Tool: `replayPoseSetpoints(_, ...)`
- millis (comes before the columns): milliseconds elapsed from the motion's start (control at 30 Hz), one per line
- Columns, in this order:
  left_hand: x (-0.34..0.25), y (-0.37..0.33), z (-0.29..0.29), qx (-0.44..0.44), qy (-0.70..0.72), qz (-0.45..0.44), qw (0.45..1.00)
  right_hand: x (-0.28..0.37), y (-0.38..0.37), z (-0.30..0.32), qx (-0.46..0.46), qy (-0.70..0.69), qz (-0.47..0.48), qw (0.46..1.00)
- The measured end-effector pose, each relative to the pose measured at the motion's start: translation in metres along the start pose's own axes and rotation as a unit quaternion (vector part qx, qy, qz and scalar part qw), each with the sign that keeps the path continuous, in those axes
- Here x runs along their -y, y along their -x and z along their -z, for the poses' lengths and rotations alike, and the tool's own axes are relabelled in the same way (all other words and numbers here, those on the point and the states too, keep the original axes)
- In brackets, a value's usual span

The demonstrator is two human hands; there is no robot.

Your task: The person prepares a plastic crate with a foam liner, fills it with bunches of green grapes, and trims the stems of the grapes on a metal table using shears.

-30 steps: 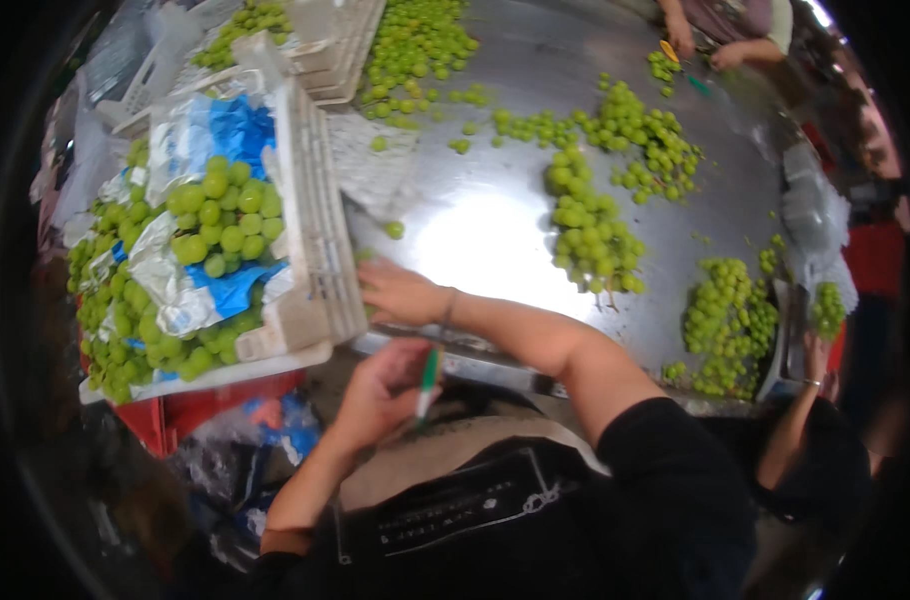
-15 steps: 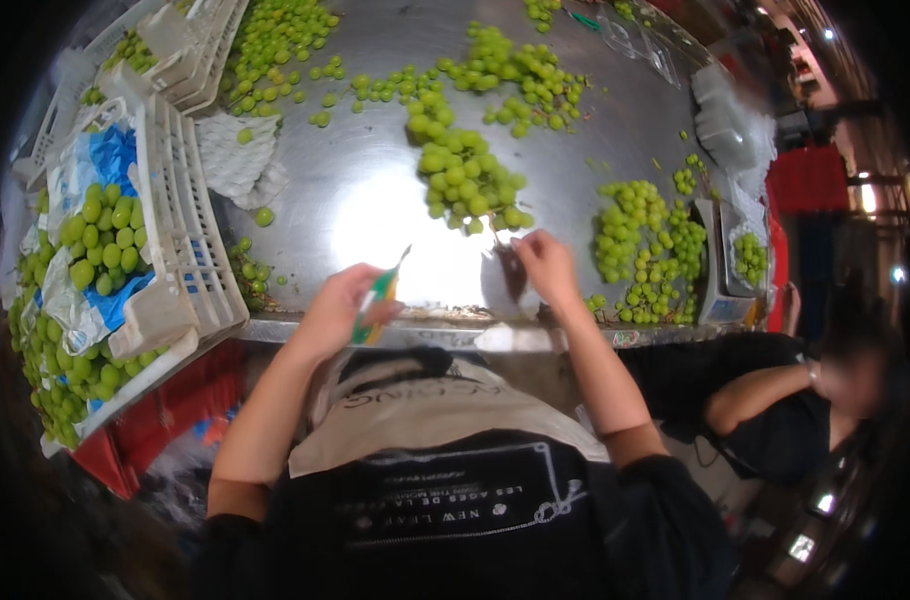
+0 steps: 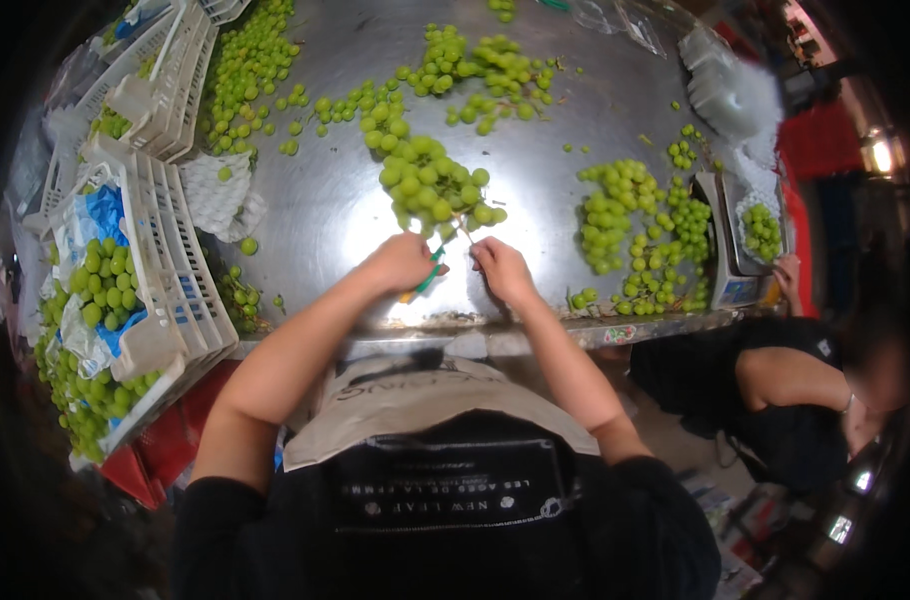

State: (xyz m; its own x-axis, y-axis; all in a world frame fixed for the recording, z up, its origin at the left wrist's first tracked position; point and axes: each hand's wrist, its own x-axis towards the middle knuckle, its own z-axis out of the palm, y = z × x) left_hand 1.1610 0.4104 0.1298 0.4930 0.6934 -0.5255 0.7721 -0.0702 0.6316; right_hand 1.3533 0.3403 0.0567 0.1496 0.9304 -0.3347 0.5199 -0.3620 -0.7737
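Observation:
My left hand [image 3: 403, 263] is closed on a pair of small snips with green and orange handles [image 3: 432, 272]. Their tips point up at the near end of a bunch of green grapes [image 3: 427, 182], which lies on the metal table [image 3: 325, 230]. Beside the tips, the fingertips of my right hand [image 3: 503, 268] pinch the thin brown stem [image 3: 464, 230] of that bunch. Whether the blades touch the stem I cannot tell. To the right of my right hand lie more green grape bunches [image 3: 615, 205].
White plastic crates [image 3: 160, 250] with grapes line the left side, near a white foam sheet [image 3: 215, 190]. Loose grapes [image 3: 245, 70] spread at far left. A scale [image 3: 737, 288] holds a grape pack [image 3: 760, 230] at right, touched by another person's hand [image 3: 790, 280]. Clear trays [image 3: 720, 85] stand behind.
My left hand has brought the snips up and right to the stem. My right hand has shifted slightly left in view. The other person's hand now shows at the scale.

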Motion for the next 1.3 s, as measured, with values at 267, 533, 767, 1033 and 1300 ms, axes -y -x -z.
replayPoseSetpoints(267, -0.004, -0.008, 0.005, 0.022, -0.068, 0.009, 0.997, -0.006, 0.000, -0.005, -0.005, 0.003, 0.016, 1.000)
replayPoseSetpoints(533, -0.007, -0.011, -0.001, 0.001, -0.016, 0.017, 1.000, 0.021, 0.023, -0.008, 0.139, -0.511, -0.281, 0.801)
replayPoseSetpoints(767, -0.004, -0.014, -0.015, -0.079, -0.021, -0.045, 0.996, 0.074, 0.042, -0.050, 0.258, -0.698, -0.192, 0.639)
replayPoseSetpoints(1033, 0.005, -0.016, -0.017, -0.026, 0.042, -0.067, 0.997, 0.079, 0.046, -0.056, 0.220, -0.667, -0.213, 0.679)
replayPoseSetpoints(1300, 0.021, 0.010, -0.014, 0.004, 0.086, -0.040, 0.996, 0.080, 0.046, 0.005, 0.387, -0.408, -0.184, 0.806)
